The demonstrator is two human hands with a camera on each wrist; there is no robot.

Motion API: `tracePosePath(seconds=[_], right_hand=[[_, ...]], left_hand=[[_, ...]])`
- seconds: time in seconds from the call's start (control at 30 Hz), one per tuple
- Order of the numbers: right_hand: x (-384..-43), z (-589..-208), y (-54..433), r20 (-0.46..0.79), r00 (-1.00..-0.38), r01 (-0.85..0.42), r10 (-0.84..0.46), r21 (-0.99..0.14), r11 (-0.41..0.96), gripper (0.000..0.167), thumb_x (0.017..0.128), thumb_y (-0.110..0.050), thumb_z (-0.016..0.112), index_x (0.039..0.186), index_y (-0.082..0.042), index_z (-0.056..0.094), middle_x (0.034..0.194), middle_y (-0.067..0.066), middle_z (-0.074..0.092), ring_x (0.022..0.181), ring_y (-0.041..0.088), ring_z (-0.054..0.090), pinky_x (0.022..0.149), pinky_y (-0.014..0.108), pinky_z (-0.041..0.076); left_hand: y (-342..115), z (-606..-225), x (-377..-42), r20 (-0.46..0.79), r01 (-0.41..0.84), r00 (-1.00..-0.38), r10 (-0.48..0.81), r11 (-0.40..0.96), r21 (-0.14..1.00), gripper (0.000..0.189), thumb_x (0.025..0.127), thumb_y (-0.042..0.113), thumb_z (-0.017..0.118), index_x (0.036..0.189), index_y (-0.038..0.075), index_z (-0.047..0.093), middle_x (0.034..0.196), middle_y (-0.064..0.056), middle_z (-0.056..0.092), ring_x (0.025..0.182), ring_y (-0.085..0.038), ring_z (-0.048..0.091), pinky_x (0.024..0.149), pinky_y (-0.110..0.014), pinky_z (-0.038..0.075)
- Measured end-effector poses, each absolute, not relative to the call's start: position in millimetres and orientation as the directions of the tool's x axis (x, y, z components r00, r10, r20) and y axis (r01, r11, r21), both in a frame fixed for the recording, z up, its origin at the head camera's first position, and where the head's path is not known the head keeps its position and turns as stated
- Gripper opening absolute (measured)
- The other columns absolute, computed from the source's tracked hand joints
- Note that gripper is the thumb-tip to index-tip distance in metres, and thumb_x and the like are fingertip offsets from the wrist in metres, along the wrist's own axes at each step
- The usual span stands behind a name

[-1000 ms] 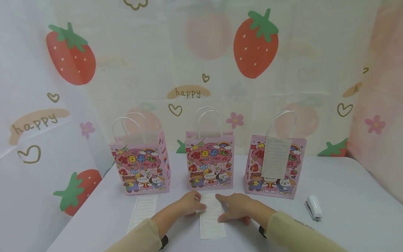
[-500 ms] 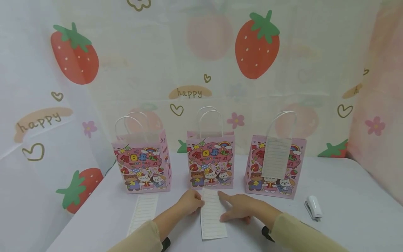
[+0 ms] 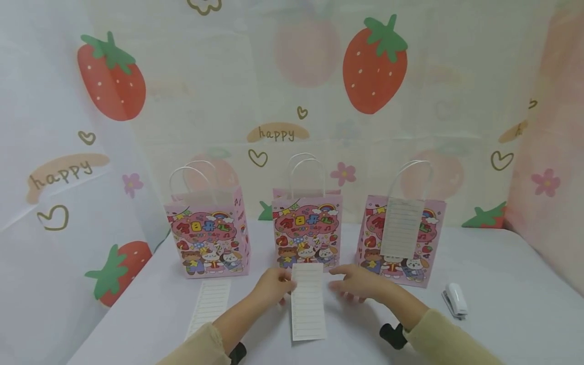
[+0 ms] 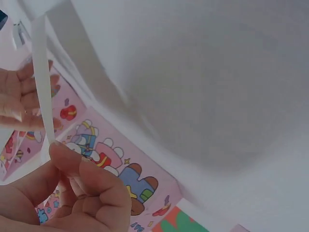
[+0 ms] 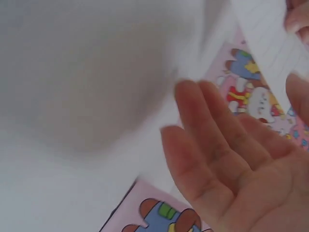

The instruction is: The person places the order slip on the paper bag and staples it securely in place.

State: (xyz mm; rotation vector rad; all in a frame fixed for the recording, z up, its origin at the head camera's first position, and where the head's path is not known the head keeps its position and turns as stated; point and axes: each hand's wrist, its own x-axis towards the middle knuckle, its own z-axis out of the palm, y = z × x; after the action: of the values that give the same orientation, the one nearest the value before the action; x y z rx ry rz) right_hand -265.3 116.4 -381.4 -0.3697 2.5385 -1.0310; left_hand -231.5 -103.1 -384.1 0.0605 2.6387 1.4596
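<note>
My left hand (image 3: 272,287) pinches the left edge of a lined paper slip (image 3: 308,306) between thumb and fingers. In the left wrist view the slip (image 4: 42,82) appears nearly edge-on, raised off the table. Just right of the slip, my right hand (image 3: 358,283) is apart from it; in the right wrist view its fingers (image 5: 212,135) are extended and hold nothing. Behind the slip stands the middle pink gift bag (image 3: 307,230), upright, its lower front partly covered by the slip.
At left stands another pink gift bag (image 3: 210,238), a second lined slip (image 3: 210,301) lying before it. The right pink bag (image 3: 369,238) has a lined slip (image 3: 401,228) on its front. A white stapler (image 3: 455,300) lies at the right of the white table (image 3: 511,314).
The slip has risen off the table toward the middle bag, carried by my left hand. My right hand has let go of its right edge and moved slightly away to the right.
</note>
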Motion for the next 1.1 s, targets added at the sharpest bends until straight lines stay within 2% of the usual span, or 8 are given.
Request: tracePosePath(seconds=[0.13,0.27,0.6,0.93,1.1], right_hand=[[-265,-375,114,-0.176,-0.929,-0.046,-0.326,-0.818,0.573,0.035,0.096,-0.019,0.061,0.127,-0.003,0.061,0.092,0.009,0.07,0.078,0.023,0.067,0.062,0.037,0.05],[-264,-370,114,-0.148,-0.945,-0.004,-0.291,-0.887,0.462,0.031,0.097,-0.019,0.059,0.121,0.001,0.062,0.1,0.013,0.071,0.085,0.025,0.07,0.067,0.039,0.051],[-256,-365,102,-0.091,-0.982,0.029,-0.166,-0.94,0.341,0.024,0.096,-0.016,0.061,0.112,0.001,0.067,0.094,0.008,0.072,0.081,0.023,0.07,0.07,0.038,0.053],[-254,-361,95,-0.044,-0.997,0.025,-0.06,-0.957,0.287,0.017,0.094,-0.014,0.063,0.101,0.002,0.066,0.093,0.008,0.068,0.079,0.019,0.066,0.068,0.032,0.048],[-256,-358,93,-0.029,-0.998,0.014,-0.052,-0.96,0.281,0.016,0.094,-0.013,0.063,0.1,0.001,0.066,0.092,0.008,0.067,0.078,0.018,0.065,0.067,0.03,0.047]], left_hand=[[-104,-383,-232,-0.069,-0.001,-0.991,0.112,0.514,0.858,0.009,0.094,0.009,0.06,0.091,0.0,0.061,0.077,-0.004,0.06,0.053,-0.012,0.05,0.05,-0.023,0.039],[-103,-379,-231,-0.055,0.012,-0.991,0.118,0.502,0.865,0.011,0.095,0.009,0.06,0.093,-0.001,0.062,0.077,-0.004,0.061,0.052,-0.011,0.05,0.05,-0.023,0.039],[-99,-371,-228,-0.031,0.029,-0.991,0.128,0.442,0.897,0.01,0.095,0.008,0.059,0.094,-0.002,0.061,0.076,-0.005,0.06,0.051,-0.01,0.049,0.051,-0.022,0.041],[-95,-363,-231,0.022,0.073,-0.991,0.132,0.397,0.915,0.011,0.096,0.008,0.059,0.096,-0.003,0.06,0.078,-0.006,0.059,0.055,-0.012,0.051,0.057,-0.029,0.047],[-97,-362,-232,0.016,0.068,-0.991,0.133,0.39,0.919,0.012,0.096,0.009,0.059,0.097,-0.003,0.06,0.078,-0.005,0.058,0.055,-0.012,0.052,0.053,-0.024,0.042]])
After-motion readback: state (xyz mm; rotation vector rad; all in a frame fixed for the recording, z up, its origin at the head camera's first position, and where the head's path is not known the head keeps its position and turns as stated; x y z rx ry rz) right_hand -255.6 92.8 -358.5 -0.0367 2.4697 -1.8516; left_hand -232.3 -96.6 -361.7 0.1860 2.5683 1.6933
